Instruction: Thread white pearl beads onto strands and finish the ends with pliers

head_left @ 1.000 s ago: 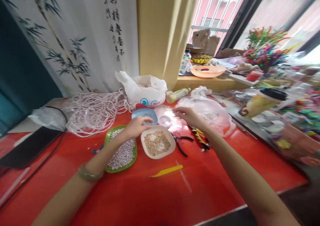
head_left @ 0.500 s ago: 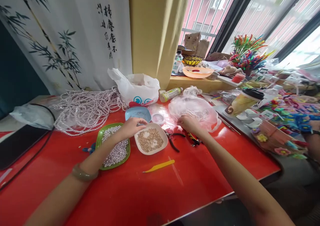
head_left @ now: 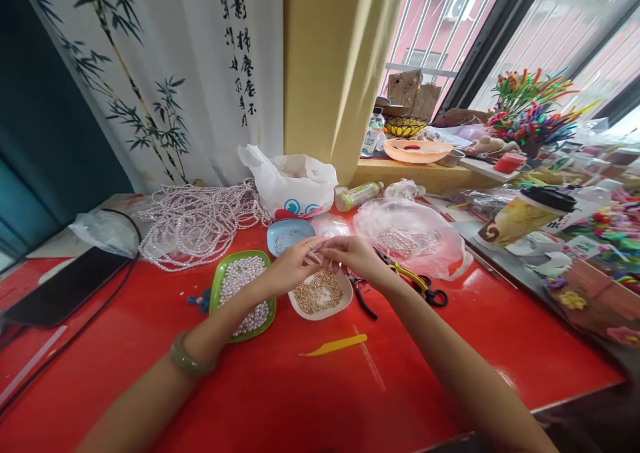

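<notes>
Nearest on the red table: a yellow flat tool, lying loose and apart from both forearms. A green bangle sits on the left wrist.

Next row: green dish of pearl beads under the left forearm; white dish of gold beads just beside it, right below the hands. Black pliers lie at the white dish's right edge; yellow-handled scissors a little further right.

Left hand and right hand meet above the white dish, fingertips pinched together and touching. Each is closed narrowly on something very small; too small to identify.

Behind the hands: blue dish, holding a few small pieces. To its right, a clear plastic bag with pale contents. To the left, a heap of pearl strands. Behind the blue dish, a white shopping bag.

Far edge: windowsill with an orange dish, a paper cup with black lid, coloured sticks.
</notes>
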The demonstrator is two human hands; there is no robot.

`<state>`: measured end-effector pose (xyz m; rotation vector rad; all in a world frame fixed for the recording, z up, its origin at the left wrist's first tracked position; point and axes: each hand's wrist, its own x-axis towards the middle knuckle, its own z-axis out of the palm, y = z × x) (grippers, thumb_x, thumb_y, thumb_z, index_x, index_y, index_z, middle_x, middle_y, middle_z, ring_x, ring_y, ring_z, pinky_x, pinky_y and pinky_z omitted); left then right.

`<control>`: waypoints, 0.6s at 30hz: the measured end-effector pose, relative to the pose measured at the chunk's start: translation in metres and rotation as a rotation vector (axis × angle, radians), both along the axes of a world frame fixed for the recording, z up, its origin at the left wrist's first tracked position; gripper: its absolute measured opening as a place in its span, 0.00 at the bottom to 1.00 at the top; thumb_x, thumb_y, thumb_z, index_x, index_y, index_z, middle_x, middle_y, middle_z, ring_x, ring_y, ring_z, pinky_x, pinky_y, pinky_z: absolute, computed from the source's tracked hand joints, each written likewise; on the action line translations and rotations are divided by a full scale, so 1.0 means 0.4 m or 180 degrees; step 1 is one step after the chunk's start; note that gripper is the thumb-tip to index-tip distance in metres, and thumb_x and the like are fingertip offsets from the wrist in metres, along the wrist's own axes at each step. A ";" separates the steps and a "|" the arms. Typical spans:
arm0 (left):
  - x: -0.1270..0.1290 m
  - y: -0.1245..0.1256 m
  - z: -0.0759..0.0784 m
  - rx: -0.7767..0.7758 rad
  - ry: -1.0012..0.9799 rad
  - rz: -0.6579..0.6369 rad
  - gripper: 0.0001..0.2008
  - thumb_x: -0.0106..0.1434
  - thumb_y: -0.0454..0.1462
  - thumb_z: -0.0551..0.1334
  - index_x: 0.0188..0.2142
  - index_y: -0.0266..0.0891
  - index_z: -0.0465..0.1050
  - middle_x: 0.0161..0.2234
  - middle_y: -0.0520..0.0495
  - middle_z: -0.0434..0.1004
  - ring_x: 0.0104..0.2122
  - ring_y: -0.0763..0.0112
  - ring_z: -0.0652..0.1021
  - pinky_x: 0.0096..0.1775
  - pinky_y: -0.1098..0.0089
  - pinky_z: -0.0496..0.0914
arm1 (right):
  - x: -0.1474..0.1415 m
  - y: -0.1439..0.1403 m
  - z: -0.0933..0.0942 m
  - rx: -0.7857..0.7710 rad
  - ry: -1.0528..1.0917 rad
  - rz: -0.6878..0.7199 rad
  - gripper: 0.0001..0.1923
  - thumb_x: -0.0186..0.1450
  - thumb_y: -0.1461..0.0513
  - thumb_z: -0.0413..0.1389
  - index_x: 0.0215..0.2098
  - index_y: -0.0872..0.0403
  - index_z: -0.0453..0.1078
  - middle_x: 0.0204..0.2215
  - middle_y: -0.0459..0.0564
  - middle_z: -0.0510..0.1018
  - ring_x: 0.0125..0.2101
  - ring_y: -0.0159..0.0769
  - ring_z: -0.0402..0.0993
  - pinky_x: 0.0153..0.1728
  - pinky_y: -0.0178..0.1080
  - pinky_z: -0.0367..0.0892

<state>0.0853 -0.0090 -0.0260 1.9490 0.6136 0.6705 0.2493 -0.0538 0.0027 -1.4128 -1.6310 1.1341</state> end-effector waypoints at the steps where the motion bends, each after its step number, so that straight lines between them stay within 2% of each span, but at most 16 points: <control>1: 0.001 0.002 -0.005 -0.0080 0.0000 -0.0053 0.27 0.55 0.33 0.56 0.55 0.42 0.57 0.50 0.42 0.65 0.37 0.69 0.74 0.37 0.69 0.69 | -0.007 0.006 -0.001 0.0006 0.0081 -0.0033 0.10 0.58 0.58 0.52 0.29 0.58 0.67 0.21 0.46 0.72 0.18 0.24 0.64 0.18 0.29 0.57; 4: 0.003 0.022 -0.024 -0.0235 -0.0056 -0.0009 0.29 0.54 0.30 0.55 0.56 0.41 0.55 0.48 0.42 0.66 0.40 0.67 0.73 0.38 0.68 0.69 | -0.003 0.020 0.007 0.0098 0.0160 -0.0078 0.10 0.58 0.58 0.53 0.28 0.58 0.68 0.19 0.45 0.71 0.17 0.22 0.60 0.18 0.28 0.54; 6: 0.010 0.044 -0.030 -0.0127 -0.0078 0.0193 0.27 0.54 0.29 0.54 0.55 0.40 0.57 0.50 0.41 0.64 0.41 0.66 0.72 0.40 0.66 0.68 | 0.009 0.020 0.025 0.0145 0.0212 0.0018 0.09 0.57 0.58 0.54 0.28 0.58 0.69 0.18 0.44 0.70 0.16 0.21 0.57 0.17 0.29 0.51; 9: 0.042 0.082 -0.025 0.0402 -0.0052 0.0499 0.28 0.52 0.30 0.56 0.54 0.36 0.59 0.54 0.39 0.60 0.48 0.62 0.68 0.47 0.62 0.65 | 0.031 0.010 0.059 0.0240 0.0328 0.0088 0.09 0.58 0.59 0.54 0.26 0.57 0.69 0.16 0.43 0.68 0.15 0.21 0.53 0.16 0.30 0.47; 12: 0.095 0.118 -0.014 0.1107 0.0136 0.0294 0.32 0.46 0.31 0.63 0.53 0.34 0.61 0.55 0.38 0.58 0.54 0.58 0.61 0.53 0.60 0.56 | 0.052 0.005 0.081 0.0333 0.0369 -0.0005 0.09 0.58 0.58 0.53 0.26 0.57 0.68 0.16 0.43 0.66 0.15 0.21 0.51 0.16 0.31 0.45; 13: 0.113 0.127 -0.012 0.1211 0.0270 0.0120 0.31 0.44 0.32 0.65 0.50 0.34 0.64 0.54 0.39 0.61 0.53 0.57 0.62 0.53 0.61 0.57 | 0.057 0.005 0.085 0.0343 0.0355 -0.0052 0.09 0.58 0.58 0.53 0.25 0.57 0.68 0.16 0.42 0.66 0.15 0.21 0.51 0.16 0.31 0.45; 15: 0.143 0.141 -0.010 0.1159 0.0575 -0.0207 0.22 0.45 0.33 0.65 0.43 0.35 0.70 0.46 0.41 0.70 0.47 0.59 0.68 0.48 0.63 0.61 | 0.065 0.007 0.091 0.0340 0.0319 -0.0139 0.09 0.58 0.59 0.53 0.24 0.57 0.67 0.15 0.42 0.65 0.15 0.22 0.50 0.16 0.31 0.44; 18: 0.158 0.145 -0.012 0.0793 0.0722 -0.0301 0.09 0.50 0.35 0.62 0.32 0.35 0.74 0.32 0.46 0.75 0.35 0.65 0.73 0.39 0.67 0.65 | 0.077 0.011 0.100 0.0331 0.0375 -0.0217 0.11 0.57 0.59 0.53 0.20 0.57 0.64 0.15 0.42 0.63 0.16 0.22 0.50 0.16 0.31 0.44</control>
